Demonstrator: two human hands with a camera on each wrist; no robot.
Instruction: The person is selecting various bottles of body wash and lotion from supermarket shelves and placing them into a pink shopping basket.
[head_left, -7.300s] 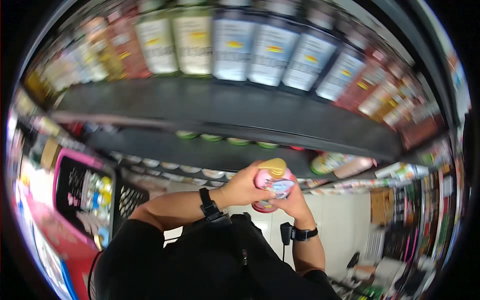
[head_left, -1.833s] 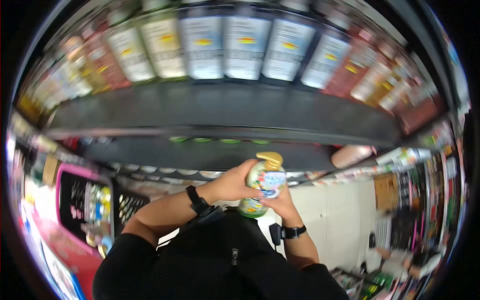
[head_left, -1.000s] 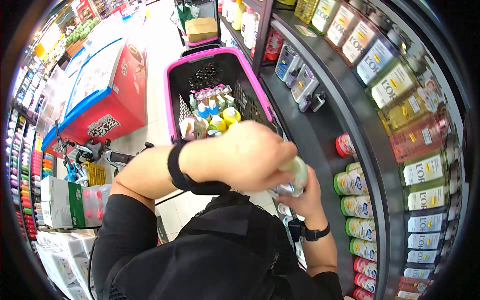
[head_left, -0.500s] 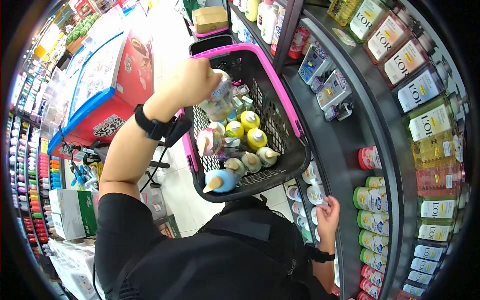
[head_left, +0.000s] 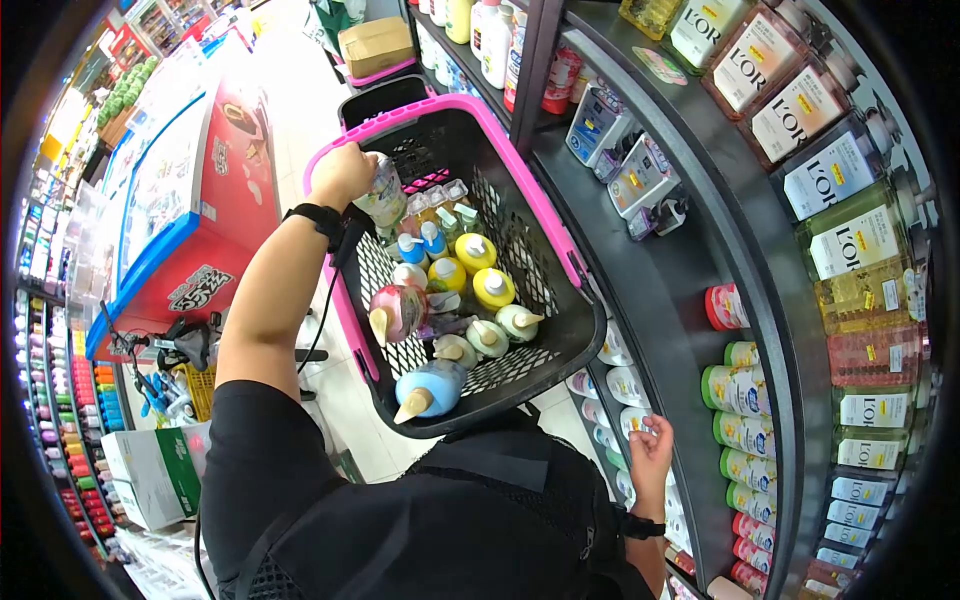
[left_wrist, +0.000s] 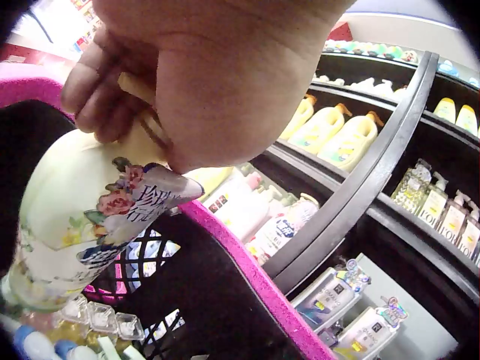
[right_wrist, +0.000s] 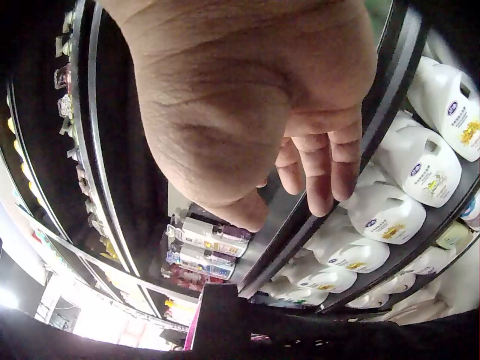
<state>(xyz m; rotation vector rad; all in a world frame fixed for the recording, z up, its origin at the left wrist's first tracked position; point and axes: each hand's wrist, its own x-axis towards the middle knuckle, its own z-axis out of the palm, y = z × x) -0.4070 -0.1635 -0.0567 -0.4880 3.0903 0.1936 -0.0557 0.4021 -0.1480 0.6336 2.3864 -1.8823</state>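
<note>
My left hand (head_left: 343, 176) grips a pale green pump bottle (left_wrist: 97, 202) by its gold pump top, with flowers and lettering on its side. In the head view the bottle hangs inside the far left corner of a black basket with a pink rim (head_left: 480, 110). Below and beside it stand several pump bottles: yellow ones (head_left: 493, 288), a pink one (head_left: 402, 305), a light blue one (head_left: 432, 385) and pale green ones (head_left: 487, 338). My right hand (head_left: 652, 455) holds nothing, fingers relaxed, close to white bottles (right_wrist: 382, 210) on a low shelf.
Dark shelves with pump bottles (head_left: 855, 245) and green-lidded containers (head_left: 742, 390) run along the right. Two boxed packs (head_left: 640, 175) sit on the shelf beside the basket. A red chest freezer (head_left: 235, 170) stands at left, with a cardboard box (head_left: 375, 42) beyond the basket.
The view turned from the shelf to the basket. An earlier pink bottle gave way to the pale green one. My right hand let go; my left carried it into the basket and lowered it.
</note>
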